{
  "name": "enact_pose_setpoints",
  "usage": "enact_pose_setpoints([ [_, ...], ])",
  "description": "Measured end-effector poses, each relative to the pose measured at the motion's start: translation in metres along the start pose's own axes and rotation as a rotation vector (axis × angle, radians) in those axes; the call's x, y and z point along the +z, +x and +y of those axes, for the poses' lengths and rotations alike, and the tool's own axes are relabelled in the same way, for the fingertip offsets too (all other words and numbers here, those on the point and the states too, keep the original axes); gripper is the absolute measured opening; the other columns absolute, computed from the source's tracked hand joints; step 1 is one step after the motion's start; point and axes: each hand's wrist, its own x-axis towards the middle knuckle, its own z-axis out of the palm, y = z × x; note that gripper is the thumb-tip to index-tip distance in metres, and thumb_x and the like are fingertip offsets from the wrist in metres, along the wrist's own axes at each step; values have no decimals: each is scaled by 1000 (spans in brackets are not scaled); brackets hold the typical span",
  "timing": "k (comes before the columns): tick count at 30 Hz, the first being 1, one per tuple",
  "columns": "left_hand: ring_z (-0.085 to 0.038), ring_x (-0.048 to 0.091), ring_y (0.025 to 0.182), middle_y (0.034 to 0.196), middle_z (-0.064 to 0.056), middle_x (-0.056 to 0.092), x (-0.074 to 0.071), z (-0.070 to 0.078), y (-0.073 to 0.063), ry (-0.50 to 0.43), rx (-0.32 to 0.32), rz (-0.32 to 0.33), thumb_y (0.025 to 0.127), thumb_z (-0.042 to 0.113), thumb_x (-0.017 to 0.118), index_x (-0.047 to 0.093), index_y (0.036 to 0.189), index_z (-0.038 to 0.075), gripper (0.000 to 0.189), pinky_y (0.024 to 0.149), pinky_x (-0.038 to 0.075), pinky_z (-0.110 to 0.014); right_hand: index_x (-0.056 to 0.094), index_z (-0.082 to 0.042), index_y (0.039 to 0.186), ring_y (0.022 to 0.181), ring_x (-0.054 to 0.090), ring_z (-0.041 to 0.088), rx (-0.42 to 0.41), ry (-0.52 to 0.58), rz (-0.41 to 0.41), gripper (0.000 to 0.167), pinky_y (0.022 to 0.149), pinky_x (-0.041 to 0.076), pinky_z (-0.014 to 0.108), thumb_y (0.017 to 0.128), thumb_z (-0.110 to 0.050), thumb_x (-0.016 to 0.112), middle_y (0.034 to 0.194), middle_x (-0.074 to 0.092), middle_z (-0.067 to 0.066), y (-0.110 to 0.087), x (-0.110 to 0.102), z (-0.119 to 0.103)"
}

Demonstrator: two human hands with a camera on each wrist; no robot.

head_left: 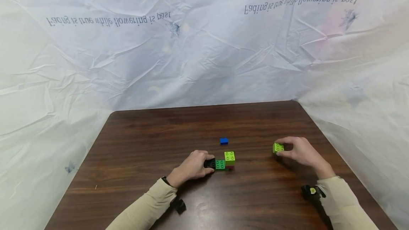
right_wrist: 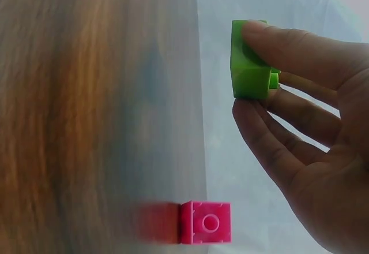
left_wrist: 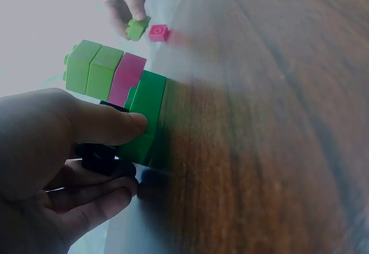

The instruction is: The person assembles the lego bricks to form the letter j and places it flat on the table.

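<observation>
My left hand (head_left: 194, 164) grips one end of a small brick assembly. Its thumb presses a green brick (left_wrist: 151, 101), and its other fingers lie around a black brick (head_left: 210, 163). At the right end of this assembly, two lime bricks (left_wrist: 92, 69) are stacked on a pink brick (left_wrist: 128, 79), which sits on the green part. Off to the right, my right hand (head_left: 301, 151) pinches a separate lime brick (right_wrist: 249, 63) between thumb and fingers, above the table in the right wrist view. A loose pink brick (right_wrist: 206, 222) lies near that hand, its hollow underside facing the right wrist camera.
A small blue brick (head_left: 224, 141) lies on the brown wood-grain table (head_left: 143, 134), beyond the assembly. Printed plastic sheeting (head_left: 204, 56) hangs behind the table and along both sides. Each wrist wears a dark strap with a small camera.
</observation>
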Motion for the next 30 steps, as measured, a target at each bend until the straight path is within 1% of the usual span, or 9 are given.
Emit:
enact_pose_setpoints([
  [5,-6,56,75,92,2,62,0,-1,0,-3,-2,-1,75,34,68,62,113,13,45,63,45,-17,64,-18,108,96,59,28,-29,9,13,47,75,46,45,69,-44,70,103,65,6,6,-1,-6],
  [8,-6,57,75,92,2,62,0,-1,0,-4,-3,1,75,35,68,62,113,13,45,64,46,-18,64,-20,107,96,60,25,-23,20,17,46,73,47,43,69,-45,70,103,65,4,9,-1,-11],
  [15,-7,57,76,93,1,62,-1,-2,0,-5,-2,-1,75,35,68,61,114,13,45,63,46,-17,64,-21,108,95,60,21,-35,46,4,44,72,48,38,70,-43,69,102,65,1,16,-2,-22],
  [22,-8,57,76,93,1,62,0,0,1,8,-7,-3,75,36,68,61,115,14,46,64,46,-18,63,-20,109,96,60,19,-42,65,-24,46,73,49,36,71,-47,67,103,65,-1,23,-3,-34],
  [26,-8,57,76,93,2,62,1,0,1,15,-8,-4,75,36,68,61,115,14,46,65,46,-20,64,-19,108,95,60,18,-64,73,-26,47,72,49,34,70,-46,68,103,65,-1,27,-2,-39],
  [30,-8,57,76,94,2,61,1,1,0,4,-13,-6,75,36,68,60,115,13,47,64,46,-18,65,-20,107,91,60,14,-86,78,-26,44,70,49,31,70,-43,70,101,65,-3,30,-2,-45],
])
